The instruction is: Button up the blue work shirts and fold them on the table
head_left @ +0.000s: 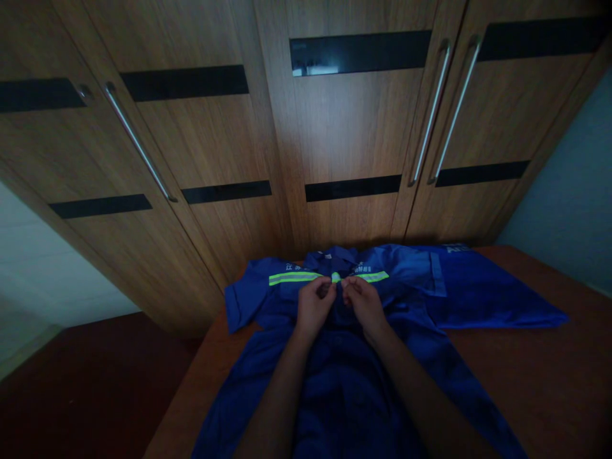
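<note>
A dark blue short-sleeved work garment [344, 363] lies spread on the reddish-brown table, collar toward the cupboard. Across its chest runs a yellow-green and silver reflective strip [291, 278], with white lettering above. My left hand [315, 303] pinches the garment's front at the strip, left of the centre line. Just across from it, my right hand [361, 301] has its fingers bent together at the strip's right half. A small pale spot of the strip shows between the two hands. The fingertips hide exactly what part of the cloth they grip.
A folded bright blue bag or cloth [497, 290] with white letters lies right of the garment. Behind the table [540, 363] stands a wooden cupboard [344, 127] with metal handles. Pale walls rise on both sides, and dark red floor [95, 382] shows at the left.
</note>
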Action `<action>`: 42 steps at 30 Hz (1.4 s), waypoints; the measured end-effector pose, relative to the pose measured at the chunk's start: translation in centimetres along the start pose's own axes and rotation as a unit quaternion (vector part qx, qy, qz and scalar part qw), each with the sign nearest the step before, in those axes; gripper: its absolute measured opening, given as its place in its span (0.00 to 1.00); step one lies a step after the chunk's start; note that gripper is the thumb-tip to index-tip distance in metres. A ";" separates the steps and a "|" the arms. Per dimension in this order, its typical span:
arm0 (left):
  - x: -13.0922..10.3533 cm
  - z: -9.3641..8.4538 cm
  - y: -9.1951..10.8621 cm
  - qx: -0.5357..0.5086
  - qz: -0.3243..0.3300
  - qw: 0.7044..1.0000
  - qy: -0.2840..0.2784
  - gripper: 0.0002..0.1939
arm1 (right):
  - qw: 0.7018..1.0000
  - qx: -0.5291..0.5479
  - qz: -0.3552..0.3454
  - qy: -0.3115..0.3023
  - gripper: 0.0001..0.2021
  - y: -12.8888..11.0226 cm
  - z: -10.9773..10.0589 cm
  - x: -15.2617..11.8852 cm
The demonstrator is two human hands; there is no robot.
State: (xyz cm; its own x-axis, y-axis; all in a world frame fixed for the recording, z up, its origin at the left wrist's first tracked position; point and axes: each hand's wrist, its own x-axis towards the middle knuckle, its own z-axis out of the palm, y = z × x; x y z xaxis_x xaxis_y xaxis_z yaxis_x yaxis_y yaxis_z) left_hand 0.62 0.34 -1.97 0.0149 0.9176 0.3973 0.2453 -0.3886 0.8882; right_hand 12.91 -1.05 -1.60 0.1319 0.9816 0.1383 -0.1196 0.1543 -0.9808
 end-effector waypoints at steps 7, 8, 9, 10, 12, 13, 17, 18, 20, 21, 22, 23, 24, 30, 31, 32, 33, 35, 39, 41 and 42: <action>0.0 0.1 -0.5 0.058 -0.001 0.998 -0.014 0.08 | 0.998 -0.011 0.039 -0.039 0.16 -0.2 -0.3 0.0; 0.0 0.0 -0.6 0.078 -0.003 0.997 -0.019 0.07 | 0.998 -0.028 0.042 -0.047 0.16 0.0 -0.4 0.2; -0.1 -0.1 -0.7 0.100 -0.005 0.995 -0.026 0.06 | 0.996 -0.051 0.044 -0.053 0.15 0.3 -0.6 0.3; -0.1 -0.2 -0.7 0.125 -0.007 0.991 -0.036 0.04 | 0.994 -0.079 0.045 -0.057 0.14 0.7 -0.9 0.5; -0.3 -0.5 -0.8 0.178 -0.014 0.982 -0.065 0.03 | 0.986 -0.149 0.043 -0.065 0.11 1.3 -1.5 0.7; -0.3 -0.6 -0.8 0.204 -0.017 0.976 -0.079 0.05 | 0.979 -0.189 0.040 -0.068 0.09 1.5 -1.8 0.9; -0.5 -0.9 -0.4 0.288 -0.033 0.951 -0.112 0.06 | 0.936 -0.348 0.026 -0.055 0.10 1.4 -2.7 1.8; -0.6 -0.9 -0.2 0.304 -0.037 0.945 -0.115 0.06 | 0.923 -0.383 0.024 -0.040 0.11 1.1 -2.7 2.3; -0.6 -1.0 0.3 0.332 -0.049 0.935 -0.115 0.06 | 0.895 -0.445 0.019 -0.007 0.13 0.3 -2.4 3.8; -0.5 -1.2 0.7 0.344 -0.055 0.930 -0.113 0.07 | 0.882 -0.471 0.017 0.006 0.14 -0.1 -2.0 4.8; -0.4 -1.4 1.0 0.355 -0.061 0.927 -0.109 0.09 | 0.869 -0.494 0.014 0.012 0.15 -0.4 -1.6 5.9; -0.2 -1.6 1.4 0.364 -0.064 0.924 -0.100 0.11 | 0.858 -0.514 0.011 0.012 0.16 -0.7 -1.1 7.0; 0.2 -1.9 1.8 0.373 -0.061 0.922 -0.086 0.12 | 0.848 -0.531 0.007 0.006 0.17 -0.9 -0.5 8.3; 5.7 -3.5 2.0 0.394 -0.032 0.918 -0.026 0.08 | 0.803 -0.591 0.019 -0.072 0.20 0.0 1.2 13.7; 6.9 -3.5 1.5 0.395 -0.040 0.917 -0.031 0.09 | 0.798 -0.596 0.027 -0.085 0.20 0.4 1.1 14.0; 8.0 -3.5 0.7 0.396 -0.053 0.916 -0.036 0.10 | 0.793 -0.600 0.035 -0.096 0.20 0.9 0.9 14.2; 9.0 -3.5 -0.2 0.396 -0.071 0.914 -0.041 0.12 | 0.790 -0.603 0.042 -0.105 0.19 1.4 0.6 14.3; 10.6 -3.4 -2.2 0.392 -0.115 0.912 -0.048 0.15 | 0.787 -0.605 0.045 -0.112 0.18 2.3 0.1 14.0; 11.7 -3.1 -5.7 0.355 -0.185 0.915 -0.046 0.14 | 0.793 -0.602 0.030 -0.088 0.15 3.7 -0.9 13.2; 11.7 -3.2 -6.8 0.321 -0.197 0.926 -0.038 0.10 | 0.804 -0.591 0.018 -0.070 0.11 4.0 -1.4 13.1; 11.6 -3.3 -7.0 0.300 -0.199 0.932 -0.034 0.09 | 0.811 -0.581 0.011 -0.060 0.09 4.0 -1.6 13.1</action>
State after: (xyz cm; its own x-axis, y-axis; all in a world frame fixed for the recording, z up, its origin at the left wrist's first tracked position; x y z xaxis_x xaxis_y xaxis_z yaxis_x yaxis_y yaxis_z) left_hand -4.15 13.42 -2.80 -0.1373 0.9900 0.0312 0.7426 0.0820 0.6647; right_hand 15.78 12.29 -3.94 0.0372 0.9973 0.0636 0.8978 -0.0054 -0.4405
